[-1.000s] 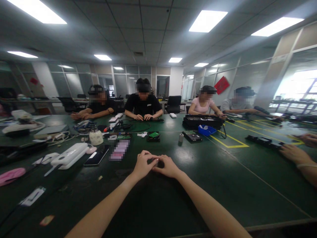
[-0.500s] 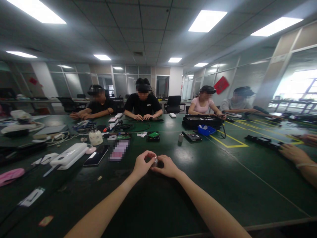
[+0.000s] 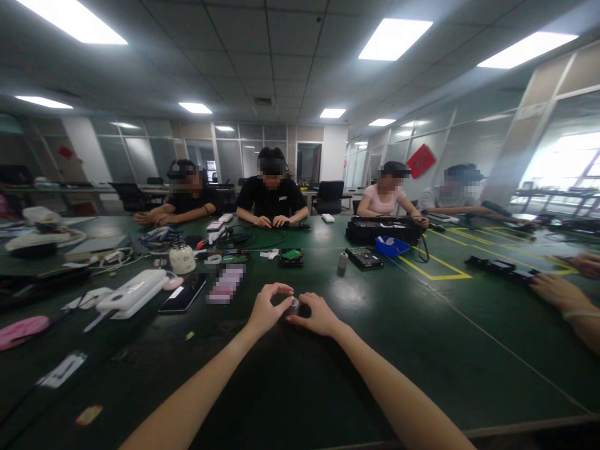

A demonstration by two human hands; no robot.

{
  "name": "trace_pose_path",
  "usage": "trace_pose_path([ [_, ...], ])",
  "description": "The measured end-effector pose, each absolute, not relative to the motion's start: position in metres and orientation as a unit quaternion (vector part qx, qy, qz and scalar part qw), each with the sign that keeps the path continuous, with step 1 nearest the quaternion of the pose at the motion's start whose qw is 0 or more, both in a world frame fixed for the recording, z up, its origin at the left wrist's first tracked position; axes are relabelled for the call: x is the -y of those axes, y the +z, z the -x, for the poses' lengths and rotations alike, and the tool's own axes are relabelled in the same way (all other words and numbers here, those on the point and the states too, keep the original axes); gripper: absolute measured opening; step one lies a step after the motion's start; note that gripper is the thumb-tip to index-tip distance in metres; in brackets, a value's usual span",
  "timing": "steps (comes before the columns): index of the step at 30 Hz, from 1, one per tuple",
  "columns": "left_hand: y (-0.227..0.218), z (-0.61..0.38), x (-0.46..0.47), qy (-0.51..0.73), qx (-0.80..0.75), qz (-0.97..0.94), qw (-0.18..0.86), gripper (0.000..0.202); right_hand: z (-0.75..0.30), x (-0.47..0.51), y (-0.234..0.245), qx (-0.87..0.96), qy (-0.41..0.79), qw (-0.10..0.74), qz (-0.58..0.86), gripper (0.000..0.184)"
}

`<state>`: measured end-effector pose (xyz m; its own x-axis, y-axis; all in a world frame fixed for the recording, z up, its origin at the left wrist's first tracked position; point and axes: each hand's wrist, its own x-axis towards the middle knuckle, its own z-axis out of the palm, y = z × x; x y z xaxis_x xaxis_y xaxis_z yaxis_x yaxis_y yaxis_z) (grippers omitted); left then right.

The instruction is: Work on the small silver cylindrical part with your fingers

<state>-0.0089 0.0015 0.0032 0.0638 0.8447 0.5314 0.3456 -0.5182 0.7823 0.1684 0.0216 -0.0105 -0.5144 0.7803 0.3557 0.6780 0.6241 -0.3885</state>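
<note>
A small silvery metal cylinder (image 3: 294, 304) stands on the green table between my two hands. My left hand (image 3: 272, 306) curls round its left side, the thumb against its upper edge and the index finger arched behind. From the right, my right hand (image 3: 319, 314) closes on it with bent fingers and the thumb in front. Most of its lower part is hidden by my fingers. Farther off stands a similar grey cylinder (image 3: 343, 260), beside a hard drive (image 3: 364, 257). Another drive with a green board (image 3: 291, 257) lies straight ahead.
To my left lie a black phone (image 3: 182, 294), a white power strip (image 3: 132, 294), cables and a cream-coloured jar (image 3: 182, 259). A blue tray (image 3: 392, 246) sits before a black case (image 3: 384, 230). Co-workers sit opposite; another person's hands (image 3: 557, 290) are at the right.
My left index fingertip has lifted and spread slightly from the thumb, so more of the cylinder's top shows. My right hand stays almost still.
</note>
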Motion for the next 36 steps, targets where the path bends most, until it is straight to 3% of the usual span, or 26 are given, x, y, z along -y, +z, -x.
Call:
trace_pose_path([
  [3, 0.003, 0.011, -0.003, 0.523, -0.45, -0.694, 0.208, 0.013, -0.169, -0.021, -0.01, 0.864, 0.099, 0.254, 0.422, 0.043],
  [10, -0.003, 0.007, -0.006, 0.508, -0.382, -0.681, 0.363, 0.021, -0.17, -0.021, -0.01, 0.862, 0.11, 0.254, 0.424, 0.05],
  [18, 0.007, 0.007, 0.001, 0.503, -0.473, -0.707, 0.156, 0.022, -0.169, -0.019, -0.008, 0.864, 0.099, 0.249, 0.426, 0.041],
  [26, 0.003, 0.004, 0.002, 0.499, -0.406, -0.721, 0.256, 0.022, -0.169, -0.021, -0.011, 0.864, 0.106, 0.252, 0.424, 0.043],
  [32, 0.006, 0.007, 0.002, 0.483, -0.483, -0.716, 0.143, 0.022, -0.168, -0.021, -0.011, 0.864, 0.098, 0.255, 0.423, 0.041],
  [36, 0.009, 0.006, 0.004, 0.475, -0.481, -0.72, 0.154, 0.021, -0.168, -0.02, -0.008, 0.863, 0.106, 0.249, 0.426, 0.042],
])
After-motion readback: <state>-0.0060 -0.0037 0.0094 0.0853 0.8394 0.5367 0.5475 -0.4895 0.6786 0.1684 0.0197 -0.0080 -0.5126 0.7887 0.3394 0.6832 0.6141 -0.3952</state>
